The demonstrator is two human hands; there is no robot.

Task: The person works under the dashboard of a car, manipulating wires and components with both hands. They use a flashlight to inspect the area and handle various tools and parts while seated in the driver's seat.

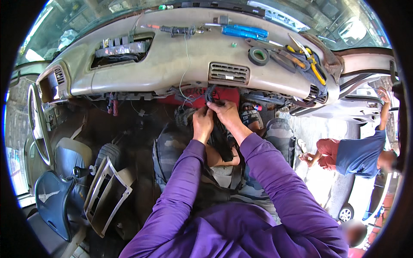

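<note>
My left hand (202,122) and my right hand (225,115) are close together below the centre air vent (229,73) of a beige dashboard (146,77). Their fingers are closed on a dark wire bundle (210,92), which rises toward the dash underside; its exact shape is partly hidden by my fingers. A red panel or cloth (185,98) lies behind it. A thin pale wire (186,56) runs from a black pen-like tool (176,30) on the dash top down beside my hands.
Screwdrivers (245,32), black tape (258,56) and pliers (318,69) lie on the dash. A loose trim frame (107,193) and blue-grey panel (53,202) are at left, a steering wheel (34,120) beyond. A person (357,155) stands outside the open door at right.
</note>
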